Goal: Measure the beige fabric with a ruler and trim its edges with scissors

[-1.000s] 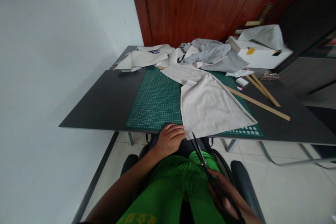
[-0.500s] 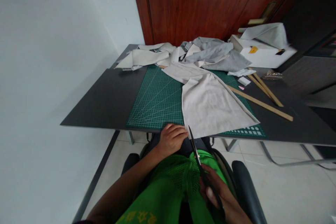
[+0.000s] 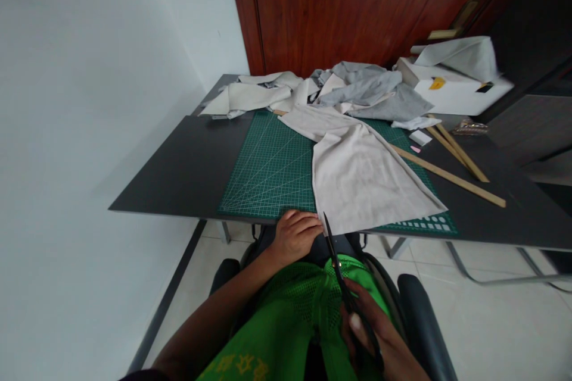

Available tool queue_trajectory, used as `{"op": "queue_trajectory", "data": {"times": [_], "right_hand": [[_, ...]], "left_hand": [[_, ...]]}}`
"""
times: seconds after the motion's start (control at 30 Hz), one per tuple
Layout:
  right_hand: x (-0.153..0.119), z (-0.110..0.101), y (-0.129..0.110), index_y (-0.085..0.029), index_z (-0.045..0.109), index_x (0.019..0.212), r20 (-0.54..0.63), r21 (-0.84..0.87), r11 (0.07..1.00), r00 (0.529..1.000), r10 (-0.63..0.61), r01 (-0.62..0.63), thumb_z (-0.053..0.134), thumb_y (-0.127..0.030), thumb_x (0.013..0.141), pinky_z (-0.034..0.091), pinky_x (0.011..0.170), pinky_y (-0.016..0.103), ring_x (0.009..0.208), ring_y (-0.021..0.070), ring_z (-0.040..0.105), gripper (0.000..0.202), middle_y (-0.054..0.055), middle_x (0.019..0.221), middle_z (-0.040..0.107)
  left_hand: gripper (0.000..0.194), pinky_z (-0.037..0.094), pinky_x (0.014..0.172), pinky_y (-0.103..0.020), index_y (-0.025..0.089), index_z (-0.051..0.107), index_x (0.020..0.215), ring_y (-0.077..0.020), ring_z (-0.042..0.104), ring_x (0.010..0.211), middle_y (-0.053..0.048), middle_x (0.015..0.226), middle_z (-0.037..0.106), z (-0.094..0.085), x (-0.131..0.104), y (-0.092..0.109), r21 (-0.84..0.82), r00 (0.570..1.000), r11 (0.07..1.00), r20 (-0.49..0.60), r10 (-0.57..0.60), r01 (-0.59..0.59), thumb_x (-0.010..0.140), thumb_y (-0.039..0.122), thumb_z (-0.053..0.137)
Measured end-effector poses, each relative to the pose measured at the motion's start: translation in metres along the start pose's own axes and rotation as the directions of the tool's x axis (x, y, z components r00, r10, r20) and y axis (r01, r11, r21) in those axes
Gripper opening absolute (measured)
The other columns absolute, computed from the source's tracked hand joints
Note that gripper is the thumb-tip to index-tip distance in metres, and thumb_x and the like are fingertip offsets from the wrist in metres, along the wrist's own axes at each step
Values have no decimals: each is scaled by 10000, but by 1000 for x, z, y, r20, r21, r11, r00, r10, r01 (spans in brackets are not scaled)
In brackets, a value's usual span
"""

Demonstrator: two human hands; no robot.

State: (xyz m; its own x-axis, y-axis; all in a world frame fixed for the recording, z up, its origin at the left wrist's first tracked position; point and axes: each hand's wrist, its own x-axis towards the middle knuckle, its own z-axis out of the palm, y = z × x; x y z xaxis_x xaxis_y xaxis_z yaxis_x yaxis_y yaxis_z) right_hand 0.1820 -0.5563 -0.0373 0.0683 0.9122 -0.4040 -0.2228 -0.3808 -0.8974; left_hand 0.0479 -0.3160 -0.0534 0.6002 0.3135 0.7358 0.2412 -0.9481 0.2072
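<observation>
A pale beige piece of cloth (image 3: 369,181) lies over the cutting mat, its near edge at the table's front. My left hand (image 3: 297,233) is closed at the cloth's near left corner, pinching it with bent fingers. Low on the right, my right hand (image 3: 369,321) grips the black handles of a pair of scissors (image 3: 334,257). The scissors point away from me, their tip against the cloth's near edge, just right of my left fingertips. Their blades look nearly together.
Under the cloth is a green cutting mat (image 3: 272,172) on a dark table (image 3: 179,172). Heaped fabric (image 3: 361,86) lies at the back, beside a white box (image 3: 460,92). Wooden strips (image 3: 451,178), a small white block (image 3: 420,137) and a pink piece (image 3: 415,149) lie right.
The view has shifted slightly, so the scene sits a little further right. The scissor blades catch less light than before. Both hands keep nearly the same place and grip.
</observation>
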Motion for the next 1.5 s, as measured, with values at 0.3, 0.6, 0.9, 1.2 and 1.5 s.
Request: {"op": "queue_trajectory", "data": {"times": [0.3,0.6,0.9,1.2,1.5], "right_hand": [[-5,1,2,-263,527,1527,-35,15,999,998,42,-42,636,-735,908,460,505,319,530,177,499,786,-19,677,571],[-4,1,-5,-355,650,1441,-64,-11,1000,998,-14,14,690,-696,877,581,697,429,612,257,602,660,38,759,651],[-10,6,-7,-283,644,1449,-148,5,997,986,76,-76,719,-746,837,481,496,346,502,188,517,771,2,636,586],[-13,13,-19,-285,654,1443,-173,56,997,983,69,-60,726,-713,860,478,546,345,563,196,552,727,21,707,637],[-16,19,-29,-239,657,1417,-180,156,980,971,155,-127,782,-781,775,384,480,282,484,135,432,850,-42,587,512]], "left_hand": [[238,485,864,-333,240,781,926,-138,755,1020,16,998,828,1,0,0,-9,999,1000,-39,23,-23,1038,153,589],[269,492,874,-329,249,792,930,-135,756,1015,13,990,828,-1,1,0,0,999,1000,-28,16,-16,1039,152,567],[243,478,842,-334,237,773,911,-142,765,1006,14,988,832,0,1,1,-23,999,1000,-43,15,-16,1040,155,583],[240,473,845,-330,230,769,902,-145,765,995,12,973,830,0,2,2,-17,998,1000,-60,22,-23,1034,144,588],[235,462,842,-340,233,767,906,-154,767,1004,14,979,831,-1,2,1,-18,998,999,-50,28,-29,1031,146,587]]}}
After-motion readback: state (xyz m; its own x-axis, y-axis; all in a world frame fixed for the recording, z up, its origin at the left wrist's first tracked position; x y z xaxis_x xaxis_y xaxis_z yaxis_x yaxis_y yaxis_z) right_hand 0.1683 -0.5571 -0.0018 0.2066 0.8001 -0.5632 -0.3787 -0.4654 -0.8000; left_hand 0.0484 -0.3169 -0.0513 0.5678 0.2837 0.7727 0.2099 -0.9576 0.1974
